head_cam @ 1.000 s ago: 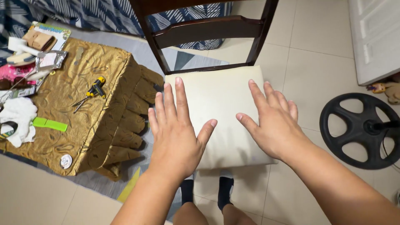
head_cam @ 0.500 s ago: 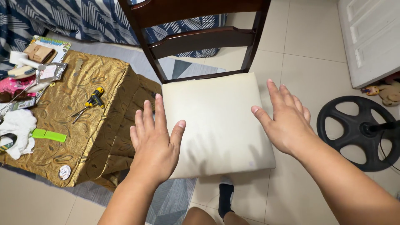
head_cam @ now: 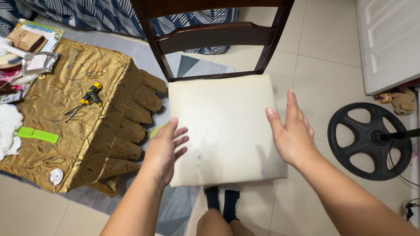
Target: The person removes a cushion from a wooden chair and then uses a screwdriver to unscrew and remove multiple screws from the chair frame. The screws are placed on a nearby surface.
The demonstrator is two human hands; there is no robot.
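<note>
Head view looks down on one cream seat cushion [head_cam: 221, 126] lying on a dark wooden chair [head_cam: 214, 37], its back edge against the chair's lower back rail. Two bare hands flank it. The left hand [head_cam: 164, 150] is at the cushion's left edge near the front left corner, fingers spread and loosely bent, their tips against or just over that edge; whether they press it cannot be told. The right hand [head_cam: 293, 131] stands open at the right edge, fingers together and straight, thumb lying on the cushion top close to that edge. Neither hand is closed around anything. Below the cushion's front edge two dark-socked feet [head_cam: 221, 203] show on the tiled floor [head_cam: 323, 57].

Left of the chair stands a low table under a gold patterned cloth [head_cam: 74, 131], the cloth's corner hanging in folds just beside the cushion's left edge. On it lie one yellow-and-black screwdriver [head_cam: 89, 96] near the middle, one green flat strip [head_cam: 37, 134] toward the left edge, one small round white disc [head_cam: 55, 176] near the front edge, a white cloth [head_cam: 8, 129] at the left edge, and a clutter of packets and a booklet at the back left corner. On the floor to the right sits one black round fan base [head_cam: 369, 142], and beyond it one white door [head_cam: 387, 41] with a small plush toy [head_cam: 402, 99] at its foot.
</note>
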